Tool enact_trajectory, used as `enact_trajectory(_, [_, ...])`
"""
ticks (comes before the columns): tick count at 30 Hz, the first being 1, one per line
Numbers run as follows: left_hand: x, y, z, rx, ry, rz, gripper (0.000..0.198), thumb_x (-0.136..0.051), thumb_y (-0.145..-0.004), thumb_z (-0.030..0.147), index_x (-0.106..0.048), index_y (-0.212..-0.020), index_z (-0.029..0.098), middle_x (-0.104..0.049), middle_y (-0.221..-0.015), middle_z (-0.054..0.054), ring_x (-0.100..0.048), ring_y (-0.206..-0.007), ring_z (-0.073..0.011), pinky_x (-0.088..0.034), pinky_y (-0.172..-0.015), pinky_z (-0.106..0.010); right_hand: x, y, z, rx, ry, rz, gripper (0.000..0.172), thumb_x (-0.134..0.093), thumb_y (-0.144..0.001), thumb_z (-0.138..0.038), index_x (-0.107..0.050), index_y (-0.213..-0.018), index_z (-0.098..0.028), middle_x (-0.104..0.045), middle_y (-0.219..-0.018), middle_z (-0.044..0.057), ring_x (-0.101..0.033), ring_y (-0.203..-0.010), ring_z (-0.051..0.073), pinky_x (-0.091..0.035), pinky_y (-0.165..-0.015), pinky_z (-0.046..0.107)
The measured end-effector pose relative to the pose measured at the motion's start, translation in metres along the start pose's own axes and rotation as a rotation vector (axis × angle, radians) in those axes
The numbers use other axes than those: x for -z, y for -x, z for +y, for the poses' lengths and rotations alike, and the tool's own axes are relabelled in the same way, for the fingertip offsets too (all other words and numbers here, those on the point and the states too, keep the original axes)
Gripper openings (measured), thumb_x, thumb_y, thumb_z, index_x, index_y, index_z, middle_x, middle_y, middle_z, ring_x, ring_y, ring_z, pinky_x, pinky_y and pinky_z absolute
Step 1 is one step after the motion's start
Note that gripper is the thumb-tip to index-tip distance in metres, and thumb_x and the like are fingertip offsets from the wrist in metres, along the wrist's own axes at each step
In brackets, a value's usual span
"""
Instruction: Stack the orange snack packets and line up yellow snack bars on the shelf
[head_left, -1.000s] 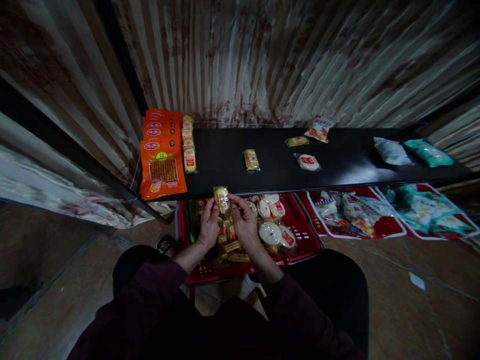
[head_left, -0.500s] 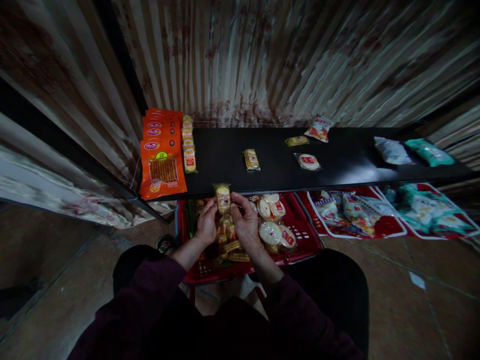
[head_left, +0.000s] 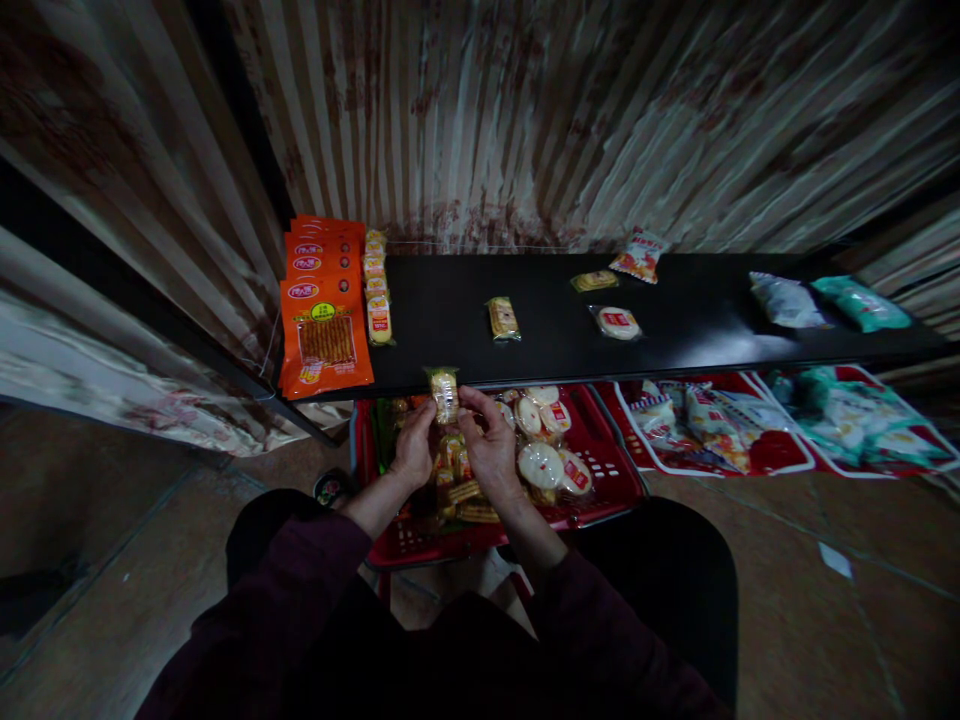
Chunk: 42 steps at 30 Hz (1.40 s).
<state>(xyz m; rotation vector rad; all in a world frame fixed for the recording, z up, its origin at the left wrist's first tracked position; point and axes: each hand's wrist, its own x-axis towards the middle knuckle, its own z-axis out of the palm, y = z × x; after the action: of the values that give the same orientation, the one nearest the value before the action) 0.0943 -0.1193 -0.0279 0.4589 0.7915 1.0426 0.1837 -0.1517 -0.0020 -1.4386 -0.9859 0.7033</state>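
Note:
Between my two hands is a small clear-wrapped cracker packet (head_left: 445, 394), upright at the front edge of the black shelf (head_left: 442, 290). My left hand (head_left: 414, 446) grips its left side, fingers closed. The fingers of my right hand (head_left: 489, 445) are closed at its right edge. Below them, a red basket (head_left: 622, 480) contains several cracker packets (head_left: 469, 495) and round white rice crackers (head_left: 541, 465), partly hidden by my hands. A similar cracker packet (head_left: 503, 319) lies on the shelf beyond my hands.
Overlapping orange snack bags (head_left: 326, 340) and a row of small packets (head_left: 378, 300) line the shelf's left end. Farther right lie a round rice cracker packet (head_left: 617, 322), a red-white bag (head_left: 639, 256) and a teal bag (head_left: 862, 303). More baskets (head_left: 720, 470) stand at right.
The cracker packet has turned slightly in my fingers, and its wrapper now catches more light. My hands stay in nearly the same place; the shelf items have not moved.

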Motion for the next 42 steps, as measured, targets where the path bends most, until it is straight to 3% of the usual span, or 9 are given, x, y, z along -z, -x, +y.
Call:
enact_trajectory(7, [-0.003, -0.001, 0.000, 0.056, 0.116, 0.078, 0.031, -0.071, -0.064, 0.039, -0.063, -0.081, 0.015, -0.067, -0.077, -0.002, -0.058, -0.064, -0.0124, -0.041, -0.053, -0.023, -0.001, 0.001, -0.008, 0.021, 0.041, -0.013, 0.025, -0.054, -0.082, -0.031, -0.064, -0.102, -0.022, -0.067, -0.102, 0.005, -0.062, -0.089, 0.019, -0.051, -0.081, 0.034])
enact_trajectory(17, [-0.005, 0.000, 0.005, 0.137, 0.173, 0.085, 0.024, -0.066, -0.071, 0.032, -0.063, -0.086, 0.013, -0.068, -0.082, -0.005, -0.063, -0.073, -0.0158, -0.046, -0.057, -0.024, 0.001, 0.000, -0.009, 0.130, 0.141, -0.031, 0.024, -0.049, -0.085, -0.027, -0.063, -0.105, -0.021, -0.066, -0.100, 0.006, -0.061, -0.087, 0.018, -0.051, -0.080, 0.034])
enact_trajectory(26, [-0.012, 0.004, 0.013, 0.212, 0.273, 0.123, 0.010, -0.061, -0.077, 0.021, -0.064, -0.081, 0.013, -0.067, -0.071, -0.002, -0.060, -0.061, -0.0115, -0.042, -0.049, -0.021, 0.003, -0.001, -0.002, 0.268, 0.297, -0.051, 0.024, -0.047, -0.086, -0.024, -0.064, -0.104, -0.022, -0.066, -0.103, 0.007, -0.060, -0.097, 0.020, -0.049, -0.086, 0.038])
enact_trajectory(35, [-0.003, -0.002, 0.002, 0.137, 0.251, 0.065, 0.026, -0.074, -0.063, 0.029, -0.064, -0.080, 0.014, -0.064, -0.072, 0.001, -0.056, -0.061, -0.0092, -0.035, -0.049, -0.020, 0.005, -0.002, -0.006, 0.267, 0.348, -0.057, 0.025, -0.049, -0.088, -0.029, -0.062, -0.108, -0.021, -0.065, -0.104, 0.008, -0.060, -0.097, 0.021, -0.049, -0.086, 0.038])
enact_trajectory(42, [-0.005, 0.002, 0.004, 0.052, 0.134, 0.059, 0.025, -0.068, -0.061, 0.031, -0.067, -0.081, 0.016, -0.068, -0.082, -0.002, -0.061, -0.078, -0.0153, -0.043, -0.065, -0.024, 0.004, 0.001, -0.004, 0.198, 0.296, -0.056, 0.027, -0.050, -0.088, -0.032, -0.060, -0.110, -0.021, -0.065, -0.103, 0.008, -0.061, -0.092, 0.020, -0.050, -0.082, 0.037])
